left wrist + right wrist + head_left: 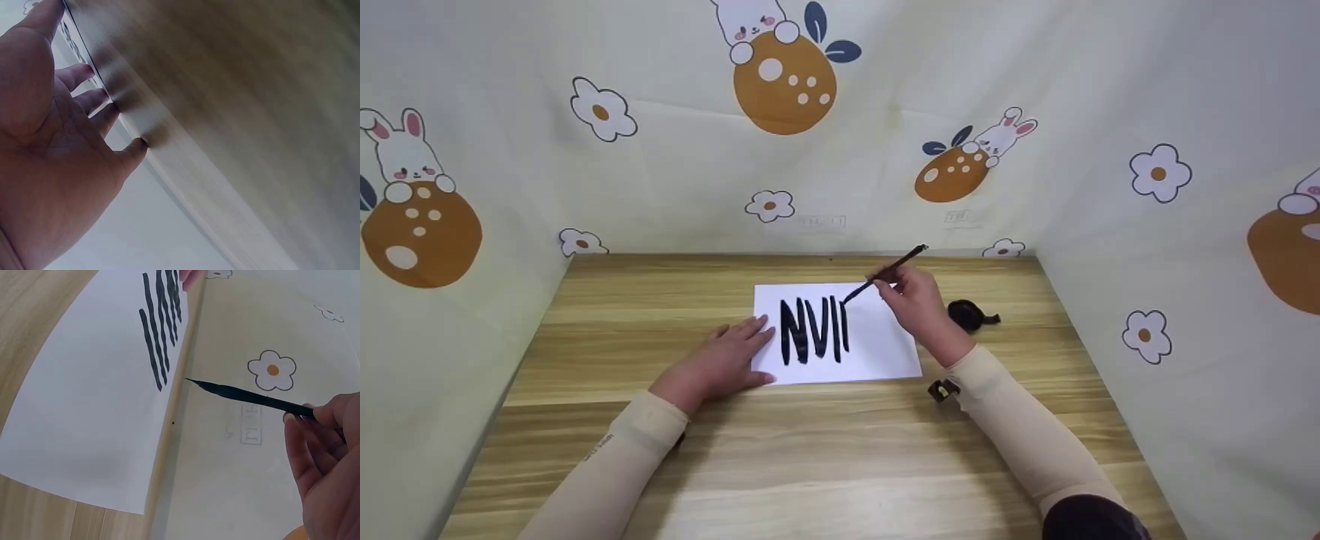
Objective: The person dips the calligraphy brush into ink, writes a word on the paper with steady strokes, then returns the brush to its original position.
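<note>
Pinching blk brush (247, 396), R hand (919, 304) nr inked paper (885, 349); L hand (725, 358) spread, touching edge.

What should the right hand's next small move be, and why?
Probably lower the brush onto the paper, near the top of the rightmost stroke: the right hand holds its tip lifted there, and the area rightward is blank.

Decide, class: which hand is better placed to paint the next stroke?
Right, probably: the right hand pinches the brush near the black strokes; the left hand rests at the edge of the paper, without a brush.
</note>
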Available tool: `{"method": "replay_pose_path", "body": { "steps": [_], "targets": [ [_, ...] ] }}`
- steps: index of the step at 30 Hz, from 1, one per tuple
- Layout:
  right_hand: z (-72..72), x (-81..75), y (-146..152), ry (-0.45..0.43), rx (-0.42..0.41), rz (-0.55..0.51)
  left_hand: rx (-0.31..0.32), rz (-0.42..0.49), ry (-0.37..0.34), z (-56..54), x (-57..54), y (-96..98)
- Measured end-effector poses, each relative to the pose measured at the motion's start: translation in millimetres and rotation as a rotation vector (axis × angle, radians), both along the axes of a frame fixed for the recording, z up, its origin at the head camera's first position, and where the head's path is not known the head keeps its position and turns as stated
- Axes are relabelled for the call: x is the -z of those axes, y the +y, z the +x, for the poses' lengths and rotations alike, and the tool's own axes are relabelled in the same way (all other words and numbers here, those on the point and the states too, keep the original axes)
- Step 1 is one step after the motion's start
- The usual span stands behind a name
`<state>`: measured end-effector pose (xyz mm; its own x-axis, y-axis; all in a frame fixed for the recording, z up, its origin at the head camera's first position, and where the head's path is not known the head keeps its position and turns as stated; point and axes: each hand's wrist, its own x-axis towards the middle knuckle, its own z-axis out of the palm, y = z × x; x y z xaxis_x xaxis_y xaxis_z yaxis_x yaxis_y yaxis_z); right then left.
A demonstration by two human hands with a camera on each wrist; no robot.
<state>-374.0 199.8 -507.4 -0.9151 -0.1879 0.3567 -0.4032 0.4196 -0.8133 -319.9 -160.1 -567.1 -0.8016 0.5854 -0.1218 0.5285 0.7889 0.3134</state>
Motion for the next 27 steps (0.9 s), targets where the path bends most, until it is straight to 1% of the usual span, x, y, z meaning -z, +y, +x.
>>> {"method": "replay_pose_path", "body": {
  "steps": [7,12,15,20,27],
  "targets": [
    [-10.7,9.0,-1.8,-0.060,0.046,-0.036,0.000,0.003,-0.002,0.0,2.0,-1.2],
    [-15.4,13.7,-3.2,-0.082,0.050,-0.079,0.001,-0.002,0.007,-0.5,2.7,-1.1],
    [-17.5,15.7,-3.8,-0.065,0.034,-0.107,0.000,0.004,0.011,-0.5,2.3,-0.9],
    [-20.7,19.9,-4.5,-0.032,0.007,-0.103,-0.003,0.024,0.005,1.1,-0.6,-0.1],
    [-22.9,24.6,-5.0,-0.036,0.011,-0.080,-0.002,0.011,0.006,-0.2,0.8,0.2]
  ]
}}
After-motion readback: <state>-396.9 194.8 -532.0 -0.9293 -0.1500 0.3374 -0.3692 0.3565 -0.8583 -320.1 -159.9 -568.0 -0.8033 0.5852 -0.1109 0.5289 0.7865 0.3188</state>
